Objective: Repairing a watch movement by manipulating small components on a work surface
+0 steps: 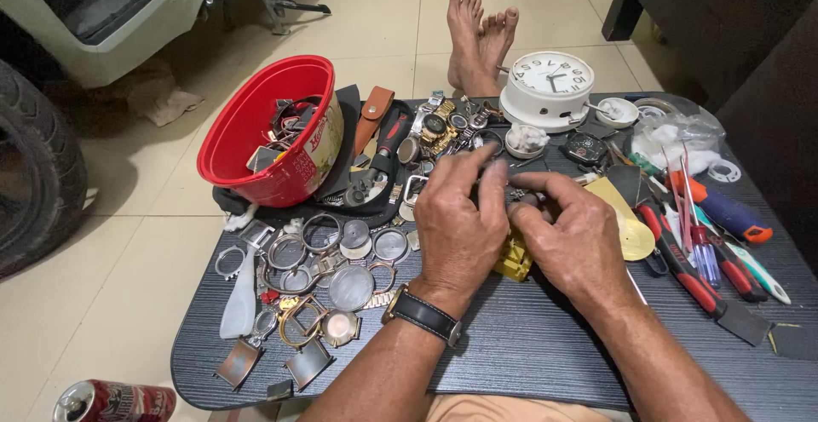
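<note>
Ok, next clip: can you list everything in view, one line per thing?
table: one, dark wood-grain, fills the lower frame
bowl: one, red, table's far left, holds watch parts
watch cases and rings: many, silver and gold, left of the hands
alarm clock: one, white, far edge
yellow holder: one, under the hands
red-handled pliers: one pair, right side
screwdrivers: several, red, blue and orange, right side
drink can: one, red, floor at lower left
tyre: one, black, left edge
bare feet: two, beyond the table
left hand: wears a black-strapped wristwatch
right hand: fingertips meet the left's over a small part
</note>
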